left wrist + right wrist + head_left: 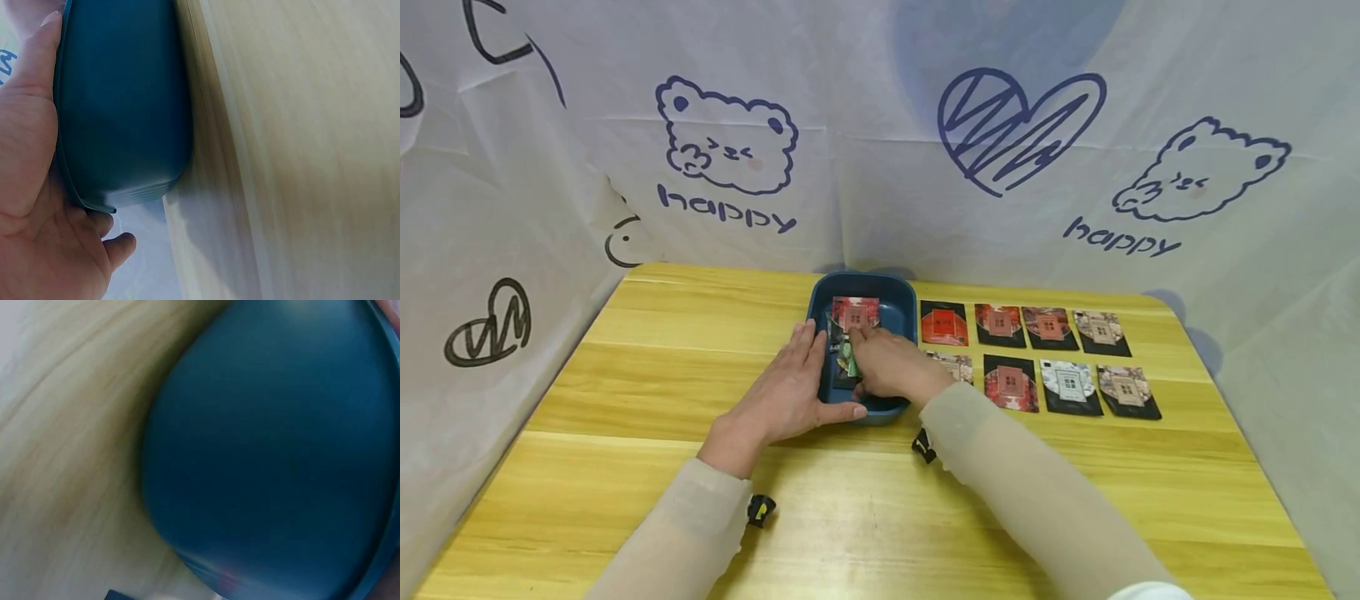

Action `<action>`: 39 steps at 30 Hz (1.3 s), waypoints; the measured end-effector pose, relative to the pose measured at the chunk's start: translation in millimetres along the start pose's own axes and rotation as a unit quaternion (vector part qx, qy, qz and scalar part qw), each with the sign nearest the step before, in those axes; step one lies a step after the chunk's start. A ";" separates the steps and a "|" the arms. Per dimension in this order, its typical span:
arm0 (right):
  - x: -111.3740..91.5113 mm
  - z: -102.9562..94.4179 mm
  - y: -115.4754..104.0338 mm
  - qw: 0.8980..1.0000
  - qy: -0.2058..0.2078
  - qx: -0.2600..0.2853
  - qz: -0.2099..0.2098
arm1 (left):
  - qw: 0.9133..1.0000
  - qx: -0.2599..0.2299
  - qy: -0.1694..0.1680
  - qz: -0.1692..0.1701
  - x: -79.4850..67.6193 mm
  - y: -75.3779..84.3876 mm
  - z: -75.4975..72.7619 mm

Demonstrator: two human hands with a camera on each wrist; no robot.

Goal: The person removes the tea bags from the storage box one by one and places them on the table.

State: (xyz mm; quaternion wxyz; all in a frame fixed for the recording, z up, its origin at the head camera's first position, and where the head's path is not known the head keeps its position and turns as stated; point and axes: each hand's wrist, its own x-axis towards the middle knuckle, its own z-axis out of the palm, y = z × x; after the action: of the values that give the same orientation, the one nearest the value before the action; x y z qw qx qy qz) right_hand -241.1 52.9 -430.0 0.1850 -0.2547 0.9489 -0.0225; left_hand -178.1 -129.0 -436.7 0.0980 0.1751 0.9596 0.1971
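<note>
A deep blue plastic bin (862, 417) stands on the table with several flat printed packets inside. My left hand (786, 379) rests along its left rim, fingers extended and thumb lying across the near corner. In the left wrist view the palm and thumb lie against the bin's rim. My right hand (891, 364) reaches inside with curled fingers and holds a green-patterned packet (851, 358), mostly covered by the hand. A red packet (855, 311) lies farther back in the bin. The right wrist view is filled by the bin's outer wall (269, 450); the fingers are hidden there.
Right of the bin, several packets lie in two rows, including a bright red one (944, 323) and a white one (1071, 387). My right forearm overlaps a beige packet (955, 365). White cloth (880, 183) with drawings hangs behind the wooden table (647, 358).
</note>
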 end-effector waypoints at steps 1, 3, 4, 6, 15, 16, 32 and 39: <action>-0.1 -0.3 -0.1 1.000 0.000 -0.001 0.000 | 1.000 0.000 -0.001 0.000 -0.1 0.2 -0.2; -0.3 -1.1 -0.6 1.000 0.000 -0.002 0.000 | 1.000 0.001 -0.001 0.001 -0.2 0.6 -0.2; -0.4 -1.4 -0.8 1.000 0.000 -0.002 0.000 | 1.000 0.001 -0.001 0.001 -0.3 0.8 -0.3; -0.2 -1.7 -0.8 1.000 0.001 -0.006 -0.001 | 1.000 0.002 0.000 0.003 -0.4 1.1 -0.3; -0.9 -1.6 0.0 1.000 0.004 -0.015 -0.003 | 1.000 0.002 0.001 0.005 0.1 1.4 0.0; -1.2 -1.2 0.1 1.000 0.006 -0.016 -0.004 | 1.000 0.002 0.002 0.005 0.3 1.3 0.2; -1.4 1.1 1.3 1.000 0.024 -0.019 -0.001 | 1.000 -0.001 0.010 0.008 0.5 0.5 2.0; -7.6 -10.2 7.2 0.998 0.051 -0.015 -0.021 | 1.000 -0.003 0.009 0.005 -0.1 0.7 0.5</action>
State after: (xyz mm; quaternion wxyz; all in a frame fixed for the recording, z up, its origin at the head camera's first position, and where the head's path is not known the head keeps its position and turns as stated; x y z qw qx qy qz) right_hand -242.1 62.3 -418.9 0.1315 -0.2762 0.9517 -0.0250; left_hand -177.7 -128.3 -436.9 0.0891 0.1783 0.9589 0.2018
